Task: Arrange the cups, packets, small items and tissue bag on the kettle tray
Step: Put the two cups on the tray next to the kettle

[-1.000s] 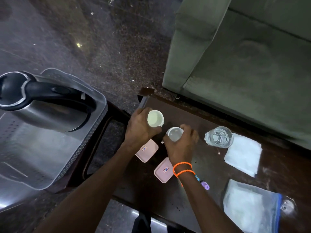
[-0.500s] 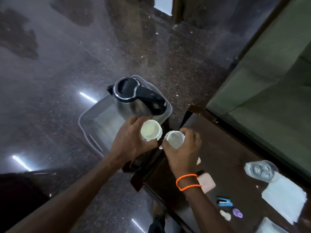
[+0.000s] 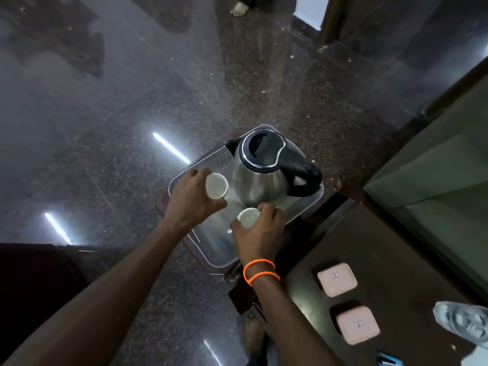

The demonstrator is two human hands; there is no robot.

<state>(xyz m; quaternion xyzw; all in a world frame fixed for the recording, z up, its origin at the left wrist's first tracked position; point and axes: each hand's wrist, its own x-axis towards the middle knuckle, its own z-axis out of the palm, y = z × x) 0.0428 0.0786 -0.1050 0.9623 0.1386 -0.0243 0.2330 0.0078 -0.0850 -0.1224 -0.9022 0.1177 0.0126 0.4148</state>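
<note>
A steel kettle [image 3: 264,178] with a black lid and handle stands on the silver kettle tray [image 3: 216,249]. My left hand [image 3: 192,199] grips a white cup [image 3: 216,185] over the tray's left part, just left of the kettle. My right hand [image 3: 260,231], with orange bands on the wrist, grips a second white cup [image 3: 248,217] over the tray right in front of the kettle. Whether either cup rests on the tray I cannot tell. Two pink square packets [image 3: 337,279] [image 3: 357,324] lie on the dark table [image 3: 396,260] at lower right.
A clear glass [image 3: 464,323] stands at the table's right edge, and a blue item [image 3: 389,361] pokes in at the bottom. A green sofa [image 3: 435,180] fills the right side. The tray sits on a low dark stand above a glossy floor. A person's bare foot [image 3: 239,9] shows at the top.
Both hands carried their cups from above the table leftward to over the kettle tray. The view swung left, so the packets and glass now sit at lower right.
</note>
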